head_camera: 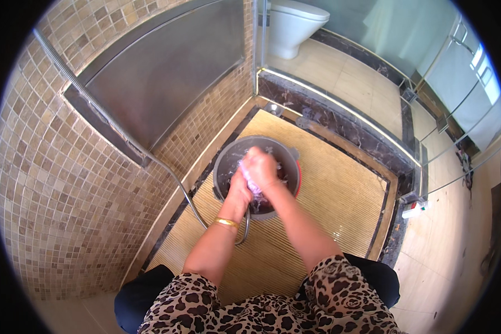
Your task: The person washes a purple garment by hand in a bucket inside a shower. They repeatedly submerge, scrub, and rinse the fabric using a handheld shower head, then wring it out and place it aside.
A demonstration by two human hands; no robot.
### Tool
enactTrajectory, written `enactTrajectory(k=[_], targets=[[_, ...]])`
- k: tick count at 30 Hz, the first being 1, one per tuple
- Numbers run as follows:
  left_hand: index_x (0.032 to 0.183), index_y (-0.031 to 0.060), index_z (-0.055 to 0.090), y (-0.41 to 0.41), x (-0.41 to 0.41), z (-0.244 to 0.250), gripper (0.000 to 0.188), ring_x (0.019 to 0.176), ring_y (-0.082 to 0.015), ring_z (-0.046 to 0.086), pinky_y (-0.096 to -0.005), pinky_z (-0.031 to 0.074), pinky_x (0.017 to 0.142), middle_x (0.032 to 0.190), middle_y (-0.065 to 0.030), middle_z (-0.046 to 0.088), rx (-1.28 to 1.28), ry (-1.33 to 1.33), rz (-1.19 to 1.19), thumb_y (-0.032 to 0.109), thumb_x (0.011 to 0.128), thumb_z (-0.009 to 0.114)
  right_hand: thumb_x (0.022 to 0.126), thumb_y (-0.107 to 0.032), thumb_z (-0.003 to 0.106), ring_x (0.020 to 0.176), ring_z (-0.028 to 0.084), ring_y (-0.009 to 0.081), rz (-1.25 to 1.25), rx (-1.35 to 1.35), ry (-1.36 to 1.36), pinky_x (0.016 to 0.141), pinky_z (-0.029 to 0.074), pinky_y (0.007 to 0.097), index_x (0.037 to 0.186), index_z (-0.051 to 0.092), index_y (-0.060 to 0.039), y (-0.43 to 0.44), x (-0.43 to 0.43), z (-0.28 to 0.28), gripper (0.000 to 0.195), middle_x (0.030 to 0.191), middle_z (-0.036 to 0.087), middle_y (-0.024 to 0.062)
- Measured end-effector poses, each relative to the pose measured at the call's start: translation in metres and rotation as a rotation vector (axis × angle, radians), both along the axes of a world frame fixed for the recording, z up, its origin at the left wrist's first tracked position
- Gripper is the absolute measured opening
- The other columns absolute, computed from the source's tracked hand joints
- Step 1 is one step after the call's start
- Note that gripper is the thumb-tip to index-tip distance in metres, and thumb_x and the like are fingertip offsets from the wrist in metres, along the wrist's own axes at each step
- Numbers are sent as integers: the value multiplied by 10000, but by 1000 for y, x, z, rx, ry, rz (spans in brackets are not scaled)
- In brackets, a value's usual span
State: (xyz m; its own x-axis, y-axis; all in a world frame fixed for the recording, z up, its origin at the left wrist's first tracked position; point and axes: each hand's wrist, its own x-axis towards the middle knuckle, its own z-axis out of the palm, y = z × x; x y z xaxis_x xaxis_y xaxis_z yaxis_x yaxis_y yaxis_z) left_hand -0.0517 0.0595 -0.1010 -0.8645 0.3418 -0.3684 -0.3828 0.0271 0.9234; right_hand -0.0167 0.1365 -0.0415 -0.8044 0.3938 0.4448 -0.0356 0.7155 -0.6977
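Both my hands are together over a round grey bucket (220, 167) that stands on the ribbed shower floor. A wet lilac cloth (250, 177) is squeezed between them, blurred. My left hand (238, 185) grips it from the left and below; a gold bangle (226, 222) circles that wrist. My right hand (260, 165) closes over the cloth from the upper right. Below the hands, water with whitish bubbles or splashes (261, 204) partly shows; the rest of the bucket's contents is hidden. A bit of red (299, 183) shows along the bucket's right side.
A metal shower hose (167, 167) hangs down the mosaic wall (87, 175) and loops beside the bucket. A marble curb (338, 112) with a glass panel borders the far side. Beyond stands a white toilet (294, 25). A white bottle (415, 209) lies right of the curb.
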Motion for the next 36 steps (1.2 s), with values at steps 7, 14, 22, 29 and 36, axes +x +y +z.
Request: enactTrajectory(k=[7, 14, 22, 29, 36], targets=[[1058, 35, 570, -17, -13, 54, 270, 837, -149, 554, -310, 441, 739, 958, -66, 612, 262, 114, 315, 250, 914, 495, 711, -88, 712, 730, 568, 129, 92, -1061, -169, 657, 452, 253, 901, 612, 11, 99, 19, 17, 236, 793, 611, 59], [999, 52, 516, -19, -38, 56, 285, 854, -288, 579, -446, 472, 752, 871, -139, 595, 1010, -423, 433, 318, 906, 479, 658, -27, 695, 807, 585, 181, 509, -230, -745, 716, 447, 274, 988, 628, -12, 90, 43, 83, 337, 886, 621, 82], [946, 25, 584, -35, -40, 70, 156, 751, -226, 582, -377, 497, 726, 815, -108, 602, 944, -333, 152, 151, 861, 546, 665, -19, 662, 776, 590, 223, 435, -93, -308, 702, 452, 295, 854, 640, -5, 100, 44, 56, 190, 822, 605, 86], [1300, 40, 364, -20, -9, 84, 583, 1070, -174, 468, -285, 410, 899, 1218, -126, 452, 237, 481, -244, 88, 791, 644, 812, -88, 593, 696, 619, 183, 264, -1033, -464, 549, 514, 279, 995, 584, 28, 61, 34, 54, 216, 862, 625, 105], [1060, 29, 554, -4, 24, 104, 397, 875, -202, 580, -302, 454, 788, 926, -95, 601, -35, 876, -80, 142, 717, 717, 917, -266, 478, 656, 616, 167, 294, -1069, -337, 570, 517, 270, 944, 592, 14, 48, 27, 74, 304, 774, 624, 92]])
